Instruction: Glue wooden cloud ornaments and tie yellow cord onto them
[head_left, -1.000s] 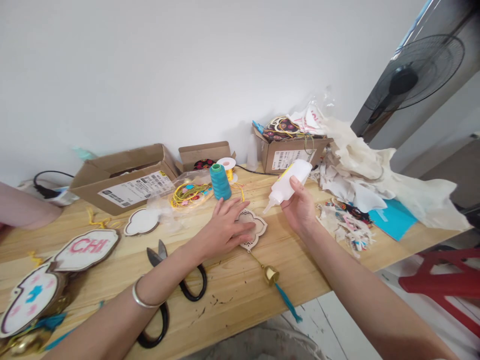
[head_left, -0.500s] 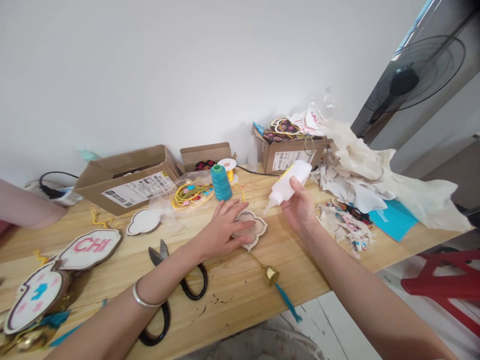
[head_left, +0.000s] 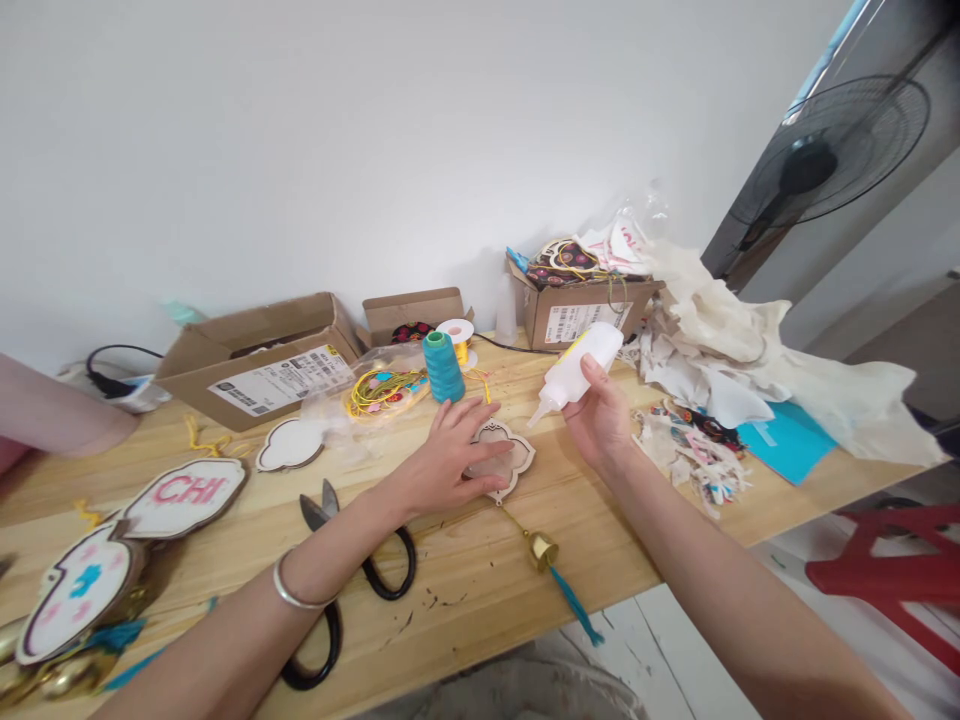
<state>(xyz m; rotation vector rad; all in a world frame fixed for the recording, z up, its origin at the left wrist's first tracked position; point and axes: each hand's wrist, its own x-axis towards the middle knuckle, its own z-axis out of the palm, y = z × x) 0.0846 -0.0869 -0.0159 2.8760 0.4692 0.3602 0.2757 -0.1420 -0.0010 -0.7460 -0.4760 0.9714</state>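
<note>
My left hand (head_left: 454, 460) lies with spread fingers over the left side of a scalloped wooden frame (head_left: 517, 458), covering part of it. From the frame's lower tip hangs a cord with a brass bell (head_left: 540, 550) and a teal tassel (head_left: 576, 606), both lying on the table. To the right, my right hand (head_left: 600, 410) is wrapped round a white squeeze bottle (head_left: 577, 368), tilted with its nozzle pointing down and left, above the table and apart from the frame. Black-handled scissors (head_left: 392, 565) lie partly beneath my left forearm.
A teal thread cone (head_left: 443, 368) stands behind my left hand. Cardboard boxes (head_left: 262, 365) line the wall. Fabric scraps (head_left: 697, 370) and a blue sheet (head_left: 787, 440) lie at right. Decorated plaques (head_left: 184, 498) are at left, and a red stool (head_left: 885, 570) stands beyond the table's edge.
Both hands, the bottle and the frame hold nearly the same positions. The view has shifted very slightly.
</note>
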